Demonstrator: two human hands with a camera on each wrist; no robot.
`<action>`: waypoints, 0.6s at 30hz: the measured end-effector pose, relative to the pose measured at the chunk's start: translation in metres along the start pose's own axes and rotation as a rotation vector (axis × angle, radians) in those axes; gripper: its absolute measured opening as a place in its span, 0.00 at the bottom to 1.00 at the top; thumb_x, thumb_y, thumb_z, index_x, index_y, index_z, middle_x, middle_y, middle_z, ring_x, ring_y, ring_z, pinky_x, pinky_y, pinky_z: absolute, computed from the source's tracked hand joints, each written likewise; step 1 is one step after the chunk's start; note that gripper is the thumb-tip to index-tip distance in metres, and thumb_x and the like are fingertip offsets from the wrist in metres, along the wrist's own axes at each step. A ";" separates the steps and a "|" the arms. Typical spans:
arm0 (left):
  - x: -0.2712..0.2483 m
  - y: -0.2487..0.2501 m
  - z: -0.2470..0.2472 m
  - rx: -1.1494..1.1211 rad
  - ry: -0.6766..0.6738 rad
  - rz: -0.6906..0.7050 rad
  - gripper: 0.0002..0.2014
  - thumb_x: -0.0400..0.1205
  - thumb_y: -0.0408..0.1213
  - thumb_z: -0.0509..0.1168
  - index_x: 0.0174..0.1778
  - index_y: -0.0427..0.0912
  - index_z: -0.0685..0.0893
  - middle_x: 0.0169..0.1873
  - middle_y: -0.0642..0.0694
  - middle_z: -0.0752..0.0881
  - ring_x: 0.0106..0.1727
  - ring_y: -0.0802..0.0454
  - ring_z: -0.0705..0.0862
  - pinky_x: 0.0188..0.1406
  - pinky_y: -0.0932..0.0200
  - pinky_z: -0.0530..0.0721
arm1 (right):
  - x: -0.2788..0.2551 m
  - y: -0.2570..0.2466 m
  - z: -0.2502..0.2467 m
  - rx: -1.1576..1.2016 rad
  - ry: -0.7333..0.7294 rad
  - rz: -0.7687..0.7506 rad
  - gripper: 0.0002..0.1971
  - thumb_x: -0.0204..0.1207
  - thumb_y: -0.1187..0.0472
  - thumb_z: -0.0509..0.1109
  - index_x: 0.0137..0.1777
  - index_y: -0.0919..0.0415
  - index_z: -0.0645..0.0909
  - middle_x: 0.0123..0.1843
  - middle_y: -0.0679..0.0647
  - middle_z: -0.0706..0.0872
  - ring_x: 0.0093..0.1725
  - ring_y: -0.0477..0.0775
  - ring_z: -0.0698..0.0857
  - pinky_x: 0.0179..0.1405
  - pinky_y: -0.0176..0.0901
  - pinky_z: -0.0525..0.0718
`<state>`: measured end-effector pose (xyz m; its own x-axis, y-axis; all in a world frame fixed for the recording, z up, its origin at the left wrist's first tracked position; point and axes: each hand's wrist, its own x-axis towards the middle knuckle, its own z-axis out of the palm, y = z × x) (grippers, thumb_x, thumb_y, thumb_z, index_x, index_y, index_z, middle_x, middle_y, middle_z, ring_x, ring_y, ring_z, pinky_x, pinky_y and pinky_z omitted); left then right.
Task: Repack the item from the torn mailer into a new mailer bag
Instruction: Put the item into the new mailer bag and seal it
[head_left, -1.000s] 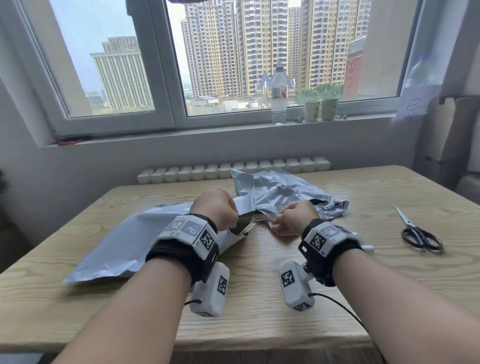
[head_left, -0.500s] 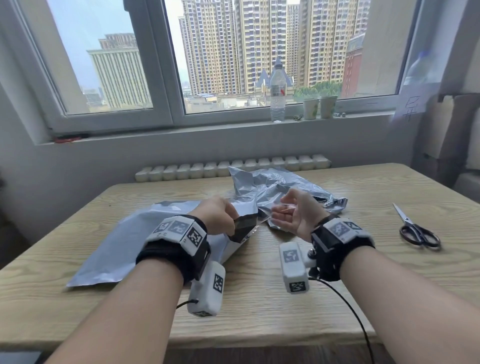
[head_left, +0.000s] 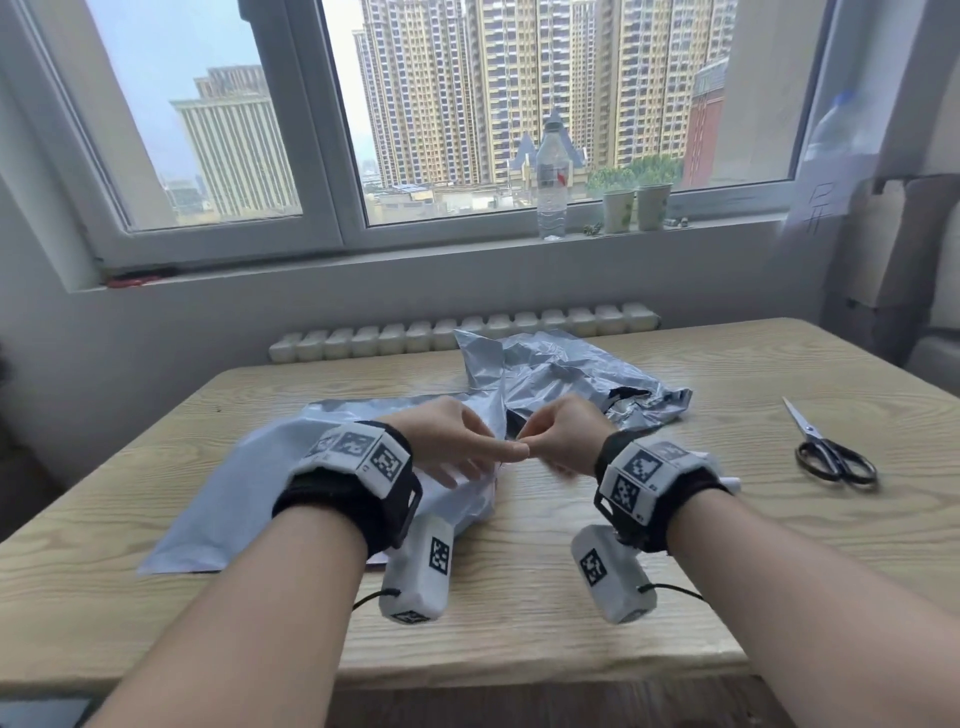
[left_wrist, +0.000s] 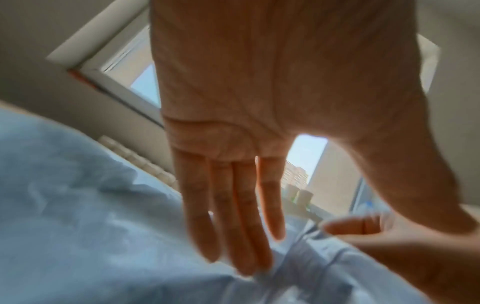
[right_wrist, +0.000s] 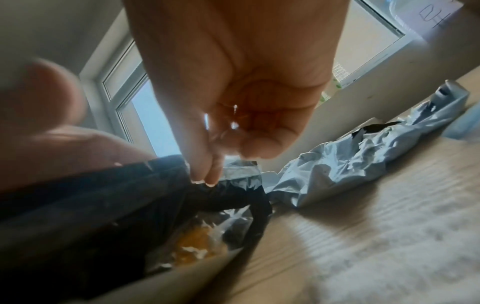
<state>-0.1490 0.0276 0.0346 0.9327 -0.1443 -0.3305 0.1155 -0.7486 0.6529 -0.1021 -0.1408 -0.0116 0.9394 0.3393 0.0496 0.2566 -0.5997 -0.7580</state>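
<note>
The new grey mailer (head_left: 244, 488) lies flat on the table's left half, with its black-lined mouth (right_wrist: 228, 197) facing right. Inside the mouth I see the item (right_wrist: 202, 244), something orange in clear wrap; the head view hides it. My left hand (head_left: 488, 460) lies on the mailer near its mouth with straight fingers (left_wrist: 244, 242) pressing it down. My right hand (head_left: 524, 447) is curled, and its thumb and forefinger (right_wrist: 205, 179) pinch the mouth's upper edge. The torn mailer (head_left: 576, 374) lies crumpled and split behind both hands.
Black-handled scissors (head_left: 836, 460) lie on the table (head_left: 571, 613) at the right. A water bottle (head_left: 550, 176) and two paper cups (head_left: 636, 207) stand on the window sill. A radiator (head_left: 462, 332) runs behind the far table edge. Cardboard boxes (head_left: 914, 244) stand at the right.
My left hand let go of the mailer's mouth and now lies on it with straight fingers. My right hand turned palm down and came back to pinch the mouth's edge.
</note>
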 end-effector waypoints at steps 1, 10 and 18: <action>0.004 0.004 0.002 0.054 0.080 0.003 0.21 0.71 0.54 0.77 0.51 0.41 0.89 0.44 0.45 0.93 0.47 0.54 0.91 0.47 0.59 0.90 | 0.000 -0.003 -0.001 0.011 -0.003 -0.012 0.06 0.69 0.58 0.79 0.41 0.60 0.90 0.18 0.44 0.80 0.21 0.44 0.77 0.21 0.35 0.75; 0.029 0.026 0.015 0.555 0.471 -0.087 0.19 0.63 0.42 0.82 0.45 0.40 0.87 0.40 0.44 0.89 0.46 0.46 0.88 0.41 0.56 0.87 | 0.007 -0.011 -0.005 0.021 0.013 -0.072 0.03 0.68 0.60 0.80 0.35 0.54 0.90 0.25 0.42 0.83 0.27 0.40 0.80 0.34 0.37 0.80; 0.020 0.024 0.011 0.606 0.367 -0.120 0.16 0.68 0.40 0.81 0.46 0.40 0.85 0.40 0.45 0.88 0.42 0.47 0.86 0.41 0.57 0.83 | 0.017 0.007 -0.015 0.000 0.140 0.097 0.06 0.68 0.57 0.79 0.33 0.56 0.88 0.36 0.50 0.90 0.40 0.49 0.89 0.43 0.46 0.89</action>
<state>-0.1315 -0.0001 0.0366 0.9925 0.1088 -0.0559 0.1139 -0.9886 0.0984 -0.0804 -0.1500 -0.0060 0.9822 0.1759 0.0662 0.1634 -0.6250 -0.7633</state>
